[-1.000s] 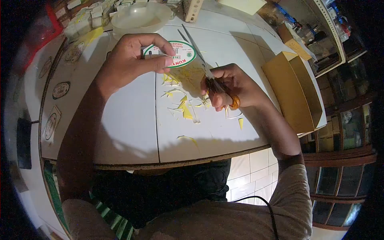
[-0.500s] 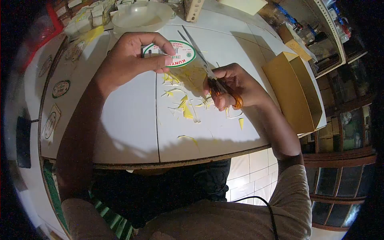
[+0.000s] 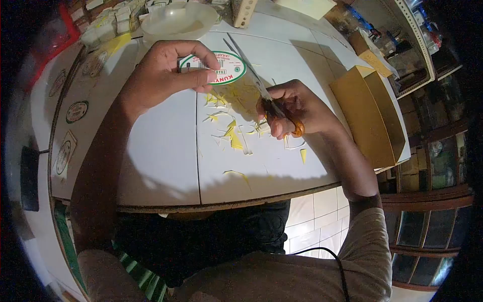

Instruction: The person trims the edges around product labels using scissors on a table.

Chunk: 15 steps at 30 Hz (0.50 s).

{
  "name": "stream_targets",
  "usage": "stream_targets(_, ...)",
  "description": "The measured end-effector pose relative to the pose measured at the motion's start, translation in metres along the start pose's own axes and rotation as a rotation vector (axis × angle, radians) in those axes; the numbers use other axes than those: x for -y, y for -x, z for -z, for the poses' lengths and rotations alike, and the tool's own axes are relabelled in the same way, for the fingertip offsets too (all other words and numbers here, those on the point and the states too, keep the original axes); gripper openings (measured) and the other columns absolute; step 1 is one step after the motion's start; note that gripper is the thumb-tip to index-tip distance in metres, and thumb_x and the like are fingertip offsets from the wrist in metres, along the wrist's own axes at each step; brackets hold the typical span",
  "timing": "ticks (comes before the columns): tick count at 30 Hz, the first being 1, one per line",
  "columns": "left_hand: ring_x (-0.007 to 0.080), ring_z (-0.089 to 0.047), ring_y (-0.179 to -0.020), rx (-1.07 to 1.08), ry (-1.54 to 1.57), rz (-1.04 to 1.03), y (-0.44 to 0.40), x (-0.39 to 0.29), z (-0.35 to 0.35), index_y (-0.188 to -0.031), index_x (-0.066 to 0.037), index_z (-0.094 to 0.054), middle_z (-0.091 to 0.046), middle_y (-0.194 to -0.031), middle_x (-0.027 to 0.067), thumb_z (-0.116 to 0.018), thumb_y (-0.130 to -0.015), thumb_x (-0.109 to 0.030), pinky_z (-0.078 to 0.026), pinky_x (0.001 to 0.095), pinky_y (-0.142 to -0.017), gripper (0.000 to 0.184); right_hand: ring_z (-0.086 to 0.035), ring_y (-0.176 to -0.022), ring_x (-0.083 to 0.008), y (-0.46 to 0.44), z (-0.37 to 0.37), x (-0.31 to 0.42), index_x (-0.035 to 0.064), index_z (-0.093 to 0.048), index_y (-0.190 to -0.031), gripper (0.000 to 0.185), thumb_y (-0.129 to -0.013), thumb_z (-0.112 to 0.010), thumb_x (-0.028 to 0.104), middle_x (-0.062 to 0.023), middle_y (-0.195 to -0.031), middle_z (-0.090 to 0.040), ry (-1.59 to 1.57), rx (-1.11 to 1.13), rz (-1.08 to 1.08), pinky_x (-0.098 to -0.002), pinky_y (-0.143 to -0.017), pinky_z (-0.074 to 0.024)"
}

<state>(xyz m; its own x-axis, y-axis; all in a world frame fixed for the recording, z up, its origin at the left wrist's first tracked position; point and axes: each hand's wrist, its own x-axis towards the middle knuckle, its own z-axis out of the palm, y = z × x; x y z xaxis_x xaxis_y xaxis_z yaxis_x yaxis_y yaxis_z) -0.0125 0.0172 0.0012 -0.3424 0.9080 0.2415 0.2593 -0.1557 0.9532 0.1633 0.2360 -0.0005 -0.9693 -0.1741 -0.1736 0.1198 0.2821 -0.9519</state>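
Observation:
An oval label [image 3: 232,68] with a green rim and red lettering is pinched between the thumb and fingers of my left hand [image 3: 173,70]. My right hand [image 3: 294,109] is closed round the orange-brown handles of a pair of scissors [image 3: 258,82]. The blades point up and to the left, slightly apart, close to the label's right edge. Beneath both hands, yellow and white paper scraps [image 3: 234,138] lie scattered on the white tabletop [image 3: 161,151].
A translucent bowl [image 3: 177,21] stands at the back left. Farther left lie more oval labels [image 3: 77,111] and a red object [image 3: 56,48]. An open cardboard box [image 3: 370,116] sits at the right edge, with a metal shelf [image 3: 420,45] behind it.
The scissor blades have shifted slightly and their opening varies a little beside the label. My right hand has moved slightly; my left hand stays nearly still with the label.

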Motion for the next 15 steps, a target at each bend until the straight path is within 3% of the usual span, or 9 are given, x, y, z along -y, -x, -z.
stream_targets(2,0.0125,-0.060,-0.087,-0.007,0.003,0.001,-0.0001,0.0002,0.0006,-0.095,0.001,-0.062,-0.061,-0.100,0.0081,-0.067,-0.083,-0.010,-0.055,0.0243,-0.072,0.017,-0.053,-0.062,-0.0059,-0.0005,-0.0003,-0.0012,-0.0032,-0.062,-0.086,0.048,-0.061,-0.089,0.027,-0.0021,-0.076,-0.060,0.018,-0.011,0.010,-0.0204,-0.056,-0.0415)
stream_targets(4,0.0129,-0.060,-0.088,0.021,-0.028,-0.006,-0.0005,0.0002,0.0026,-0.095,0.001,-0.062,-0.060,-0.099,0.0081,-0.067,-0.083,-0.009,-0.055,0.0249,-0.073,0.016,-0.053,-0.051,-0.0066,-0.0003,-0.0004,-0.0017,0.0015,-0.059,-0.080,0.036,-0.068,-0.084,0.025,-0.0002,-0.061,-0.056,0.054,0.020,0.113,-0.0211,-0.045,-0.0410)
stream_targets(7,0.0136,-0.060,-0.090,0.031,-0.001,0.002,0.0001,-0.0002,0.0031,-0.094,0.002,-0.062,-0.060,-0.098,0.0078,-0.066,-0.083,-0.007,-0.056,0.0263,-0.074,0.015,-0.054,-0.062,-0.0059,0.0024,0.0019,0.0034,-0.0027,-0.062,-0.085,0.048,-0.061,-0.088,0.029,-0.0020,-0.073,-0.060,0.049,0.026,-0.002,-0.0196,-0.055,-0.0430)
stream_targets(8,0.0136,-0.060,-0.090,0.030,0.000,0.003,0.0004,-0.0005,0.0029,-0.094,0.002,-0.062,-0.060,-0.098,0.0078,-0.066,-0.083,-0.007,-0.056,0.0263,-0.074,0.015,-0.054,-0.062,-0.0059,0.0023,0.0024,0.0043,-0.0027,-0.062,-0.085,0.048,-0.061,-0.088,0.029,-0.0020,-0.073,-0.060,0.049,0.027,-0.002,-0.0196,-0.055,-0.0430)
stream_targets(10,0.0089,-0.057,-0.071,0.026,-0.042,-0.023,0.0007,-0.0014,0.0020,-0.092,0.000,-0.061,-0.060,-0.090,0.0050,-0.068,-0.081,-0.011,-0.050,0.0227,-0.064,0.017,-0.055,-0.060,-0.0055,0.0020,0.0033,0.0056,-0.0021,-0.061,-0.084,0.047,-0.061,-0.089,0.029,-0.0015,-0.070,-0.059,0.102,0.026,-0.003,-0.0188,-0.054,-0.0439)
stream_targets(15,0.0089,-0.057,-0.069,0.034,-0.063,0.010,0.0005,-0.0014,0.0037,-0.091,0.000,-0.061,-0.060,-0.089,0.0051,-0.069,-0.080,-0.011,-0.048,0.0230,-0.063,0.017,-0.054,-0.055,-0.0053,0.0024,0.0043,0.0074,-0.0016,-0.061,-0.083,0.050,-0.059,-0.090,0.032,-0.0005,-0.067,-0.058,0.106,0.053,-0.020,-0.0188,-0.050,-0.0426)
